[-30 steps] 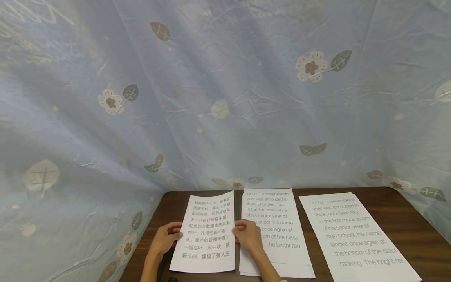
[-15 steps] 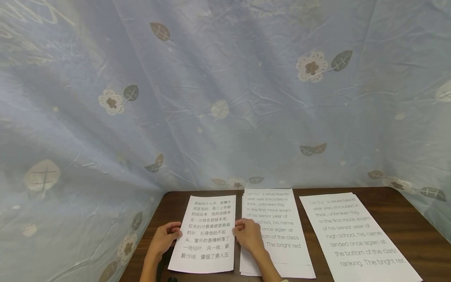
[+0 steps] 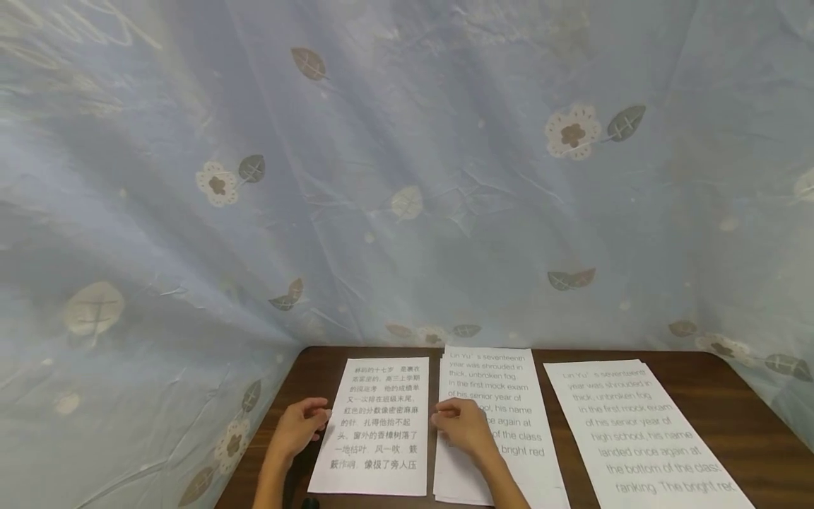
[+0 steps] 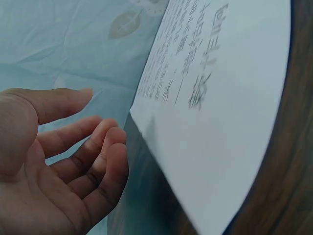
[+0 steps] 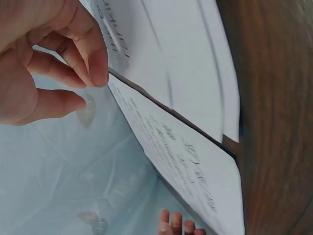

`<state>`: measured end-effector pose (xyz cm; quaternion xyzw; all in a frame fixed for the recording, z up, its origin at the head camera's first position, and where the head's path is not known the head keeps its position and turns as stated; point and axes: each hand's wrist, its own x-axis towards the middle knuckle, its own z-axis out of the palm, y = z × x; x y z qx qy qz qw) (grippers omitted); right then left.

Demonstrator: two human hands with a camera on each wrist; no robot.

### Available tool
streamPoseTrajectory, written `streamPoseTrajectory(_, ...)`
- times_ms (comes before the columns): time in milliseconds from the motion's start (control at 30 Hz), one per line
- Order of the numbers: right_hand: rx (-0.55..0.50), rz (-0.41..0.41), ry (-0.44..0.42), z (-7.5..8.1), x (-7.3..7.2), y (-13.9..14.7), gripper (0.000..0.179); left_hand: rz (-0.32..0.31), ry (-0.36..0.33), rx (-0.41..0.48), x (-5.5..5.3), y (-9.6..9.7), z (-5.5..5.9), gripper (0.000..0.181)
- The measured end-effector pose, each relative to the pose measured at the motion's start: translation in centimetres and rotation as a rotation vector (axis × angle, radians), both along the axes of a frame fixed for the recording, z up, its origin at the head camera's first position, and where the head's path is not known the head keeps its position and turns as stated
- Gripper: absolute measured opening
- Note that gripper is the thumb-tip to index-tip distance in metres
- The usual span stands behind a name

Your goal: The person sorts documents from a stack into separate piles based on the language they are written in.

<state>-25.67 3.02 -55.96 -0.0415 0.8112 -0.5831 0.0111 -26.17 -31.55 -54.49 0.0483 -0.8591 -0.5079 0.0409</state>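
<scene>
A white sheet printed with Chinese text [image 3: 380, 424] lies flat on the brown table. My left hand [image 3: 295, 428] hovers by its left edge; in the left wrist view the thumb and fingers [image 4: 116, 166] are relaxed and apart, with nothing between them. On the sheet's other side, my right hand [image 3: 467, 426] is over the left part of a stack of English-text sheets [image 3: 490, 378], covering some words. The right wrist view shows its fingers [image 5: 98, 61] loosely bent and a gap to the thumb, holding nothing.
Farther right, slanted on the table [image 3: 731, 417], lies another English-text paper [image 3: 636, 438]. A small black object [image 3: 310, 503] shows at the bottom edge near the left forearm. Behind the table hangs a pale blue curtain [image 3: 407, 283] with leaf and flower prints.
The Chinese-text sheet, earlier held at both sides with its top right corner raised, has settled flat. My hands have let go, and the right one has shifted right, away from its edge.
</scene>
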Motion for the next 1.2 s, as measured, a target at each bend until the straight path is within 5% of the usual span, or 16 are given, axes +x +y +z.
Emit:
streamPoseTrajectory(633, -0.066, -0.141, -0.084, 0.3, 0.7, 6.0, 0.033, -0.151, 0.042, 0.037, -0.8, 7.4, 0.3, 0.042)
streamPoseTrajectory(1200, -0.020, -0.227, -0.096, 0.7, 1.5, 11.3, 0.035, -0.197, 0.021, 0.083, -1.1, 13.5, -0.6, 0.043)
